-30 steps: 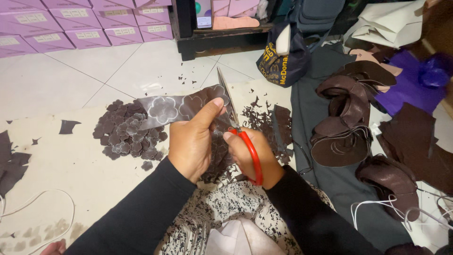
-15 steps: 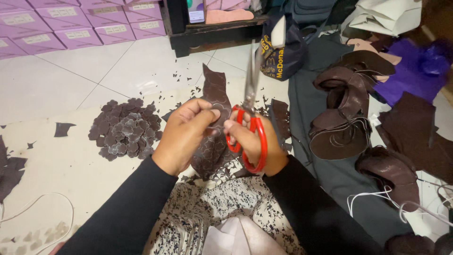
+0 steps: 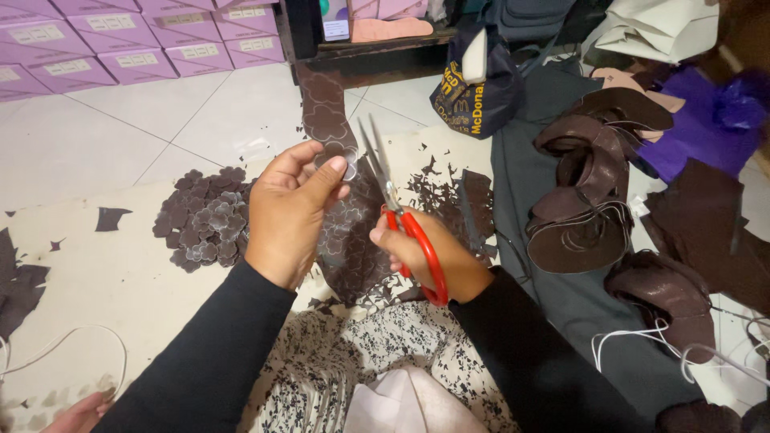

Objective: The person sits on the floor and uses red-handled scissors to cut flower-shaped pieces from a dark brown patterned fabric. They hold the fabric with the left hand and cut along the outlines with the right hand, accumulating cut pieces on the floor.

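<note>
My left hand (image 3: 290, 210) pinches a long strip of dark brown leather (image 3: 329, 120) marked with flower outlines, held upright in front of me. My right hand (image 3: 429, 258) grips red-handled scissors (image 3: 401, 216), blades apart and pointing up beside the strip, right next to my left thumb. A pile of cut brown flower shapes (image 3: 202, 218) lies on the pale sheet left of my left hand. Both arms wear black sleeves.
Brown scraps (image 3: 437, 192) litter the sheet. Stacked brown leather shoe pieces (image 3: 589, 200) lie on grey cloth at right, purple fabric (image 3: 706, 120) beyond. A dark bag (image 3: 473, 96) and a low black shelf (image 3: 377, 56) stand ahead, purple boxes (image 3: 120, 48) at far left. Patterned cloth (image 3: 353, 369) covers my lap.
My left hand has turned the leather strip so it now stands up and away from me. The scissors have tilted left, with blades parted beside the strip.
</note>
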`<state>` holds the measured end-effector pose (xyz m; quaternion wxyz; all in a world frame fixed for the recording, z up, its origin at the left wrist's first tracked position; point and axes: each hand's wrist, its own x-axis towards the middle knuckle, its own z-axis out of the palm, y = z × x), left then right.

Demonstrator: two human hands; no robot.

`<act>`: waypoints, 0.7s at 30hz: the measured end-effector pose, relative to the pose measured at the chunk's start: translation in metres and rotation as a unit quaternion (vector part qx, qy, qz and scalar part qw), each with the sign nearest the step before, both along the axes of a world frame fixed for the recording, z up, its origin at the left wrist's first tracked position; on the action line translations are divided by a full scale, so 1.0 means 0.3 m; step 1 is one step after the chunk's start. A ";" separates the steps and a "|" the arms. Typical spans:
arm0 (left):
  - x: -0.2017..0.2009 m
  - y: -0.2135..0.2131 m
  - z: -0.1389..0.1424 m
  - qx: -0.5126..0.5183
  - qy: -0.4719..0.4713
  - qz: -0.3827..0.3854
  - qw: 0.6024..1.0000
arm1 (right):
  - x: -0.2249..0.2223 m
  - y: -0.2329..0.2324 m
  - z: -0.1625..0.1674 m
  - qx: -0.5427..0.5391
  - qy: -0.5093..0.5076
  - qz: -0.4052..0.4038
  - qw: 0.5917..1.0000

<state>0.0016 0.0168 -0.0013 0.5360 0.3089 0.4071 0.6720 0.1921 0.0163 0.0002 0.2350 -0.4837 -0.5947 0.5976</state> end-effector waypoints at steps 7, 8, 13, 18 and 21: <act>-0.002 -0.007 0.012 -0.001 0.025 -0.001 1.000 | -0.015 -0.011 0.040 0.032 -0.075 0.055 0.995; -0.003 -0.008 0.013 -0.002 0.027 0.002 1.000 | -0.019 -0.010 0.042 0.054 -0.087 0.062 0.993; -0.006 -0.008 0.014 -0.003 0.068 0.012 0.998 | -0.017 -0.014 0.047 0.084 -0.097 0.059 0.990; -0.010 -0.004 0.008 0.009 0.086 0.011 0.996 | -0.010 -0.018 0.054 0.101 -0.104 0.052 0.988; -0.009 -0.001 0.006 0.015 0.093 0.013 0.995 | -0.006 -0.019 0.057 0.119 -0.111 0.057 0.985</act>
